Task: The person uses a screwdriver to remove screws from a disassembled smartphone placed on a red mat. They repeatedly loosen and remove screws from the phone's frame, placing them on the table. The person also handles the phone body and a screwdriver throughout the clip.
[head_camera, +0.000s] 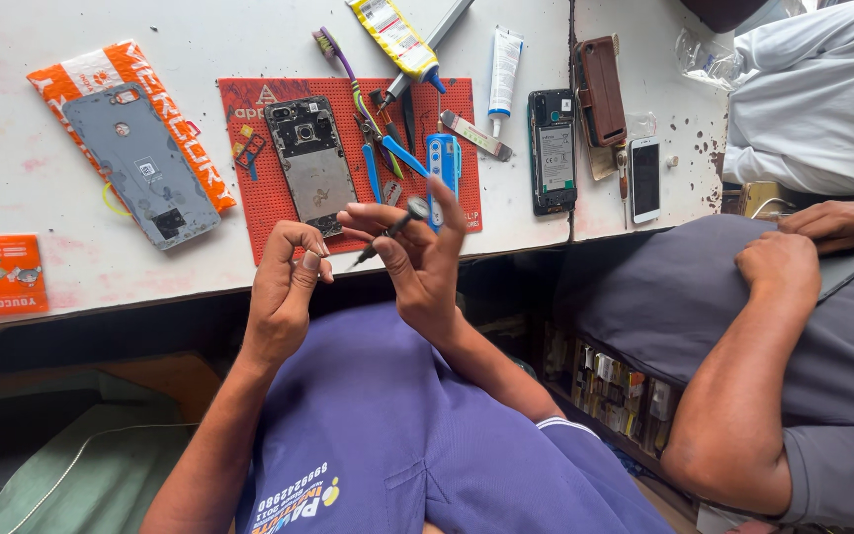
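A small screwdriver (387,235) is pinched in the right hand (417,259), tip angled toward the left hand (284,287), whose fingertips are closed together, perhaps on something tiny; the opened phone (312,160) is left flat on the red mat (259,213).

A worn white workbench (71,30) carries a red work mat (249,213), a grey phone back cover (140,163) on an orange-and-white packet (101,67), an orange card (5,274), an opened black phone (552,150), a brown case (601,91) and a small white phone (645,178).
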